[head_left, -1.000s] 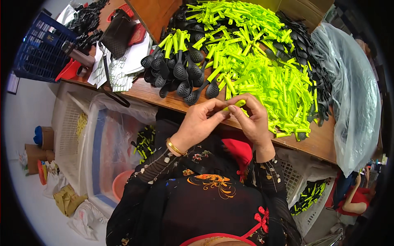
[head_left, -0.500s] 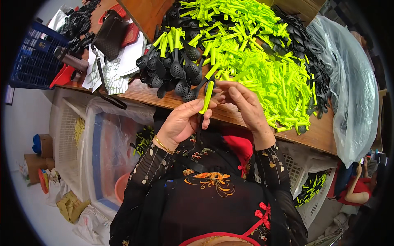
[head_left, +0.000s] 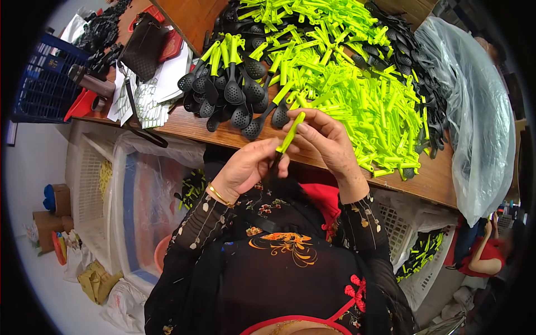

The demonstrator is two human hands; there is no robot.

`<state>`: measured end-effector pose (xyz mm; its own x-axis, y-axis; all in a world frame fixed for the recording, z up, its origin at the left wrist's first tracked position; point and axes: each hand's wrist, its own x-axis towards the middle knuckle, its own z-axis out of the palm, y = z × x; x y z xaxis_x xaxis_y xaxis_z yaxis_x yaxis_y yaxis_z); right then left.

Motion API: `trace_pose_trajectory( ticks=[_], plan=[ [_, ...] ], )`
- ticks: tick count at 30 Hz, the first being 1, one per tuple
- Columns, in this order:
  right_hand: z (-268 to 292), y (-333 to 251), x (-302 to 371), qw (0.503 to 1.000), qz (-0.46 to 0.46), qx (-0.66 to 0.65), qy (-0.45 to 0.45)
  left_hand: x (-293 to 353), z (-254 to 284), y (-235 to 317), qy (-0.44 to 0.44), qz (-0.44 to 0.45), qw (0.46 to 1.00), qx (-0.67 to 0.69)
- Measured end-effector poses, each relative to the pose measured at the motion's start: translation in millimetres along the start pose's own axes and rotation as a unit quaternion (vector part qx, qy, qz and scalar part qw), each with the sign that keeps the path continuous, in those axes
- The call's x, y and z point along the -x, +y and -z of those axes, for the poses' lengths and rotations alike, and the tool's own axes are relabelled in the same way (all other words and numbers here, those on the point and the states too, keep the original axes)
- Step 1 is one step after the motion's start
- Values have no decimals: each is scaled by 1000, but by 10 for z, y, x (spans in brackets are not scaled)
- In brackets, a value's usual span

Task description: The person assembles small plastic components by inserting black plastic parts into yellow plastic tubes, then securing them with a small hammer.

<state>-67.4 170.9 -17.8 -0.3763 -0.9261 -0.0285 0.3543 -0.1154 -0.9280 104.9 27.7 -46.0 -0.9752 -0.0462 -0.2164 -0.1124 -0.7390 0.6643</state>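
A lime-green utensil handle (head_left: 291, 133) slants upward between my hands, in front of the table edge. My left hand (head_left: 245, 166) pinches its lower end, where a dark shaft shows; whatever is attached below is hidden by my fingers. The thumb and forefinger of my right hand (head_left: 330, 146) close on the upper end. Just beyond them, a bunch of black slotted spoons (head_left: 233, 92) with green handles lies at the table's edge. To the right of the bunch spreads a large heap of loose green handles (head_left: 385, 111).
Black utensil heads (head_left: 405, 53) are piled behind and right of the heap. Clear plastic sheeting (head_left: 474, 111) hangs at the table's right end. A dark bag (head_left: 144, 47) and papers (head_left: 167, 78) lie left. Lined crates (head_left: 120, 212) stand below, and another person (head_left: 484, 254) is at far right.
My right hand has come onto the upper end of the green handle, which now tilts further right. My left hand keeps its pinch on the lower end.
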Motion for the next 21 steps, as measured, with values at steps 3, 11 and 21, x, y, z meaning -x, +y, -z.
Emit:
trace_pose_trajectory(
  ticks=[3,11,21],
  plan=[
    [50,-12,25,995,-2,86,-40,126,75,-20,13,26,999,-29],
    [213,46,-649,652,285,700,63,1389,1290,-3,274,42,882,-380],
    [479,-21,-734,582,299,755,-45,1161,992,-42,410,-181,787,-425]
  ],
)
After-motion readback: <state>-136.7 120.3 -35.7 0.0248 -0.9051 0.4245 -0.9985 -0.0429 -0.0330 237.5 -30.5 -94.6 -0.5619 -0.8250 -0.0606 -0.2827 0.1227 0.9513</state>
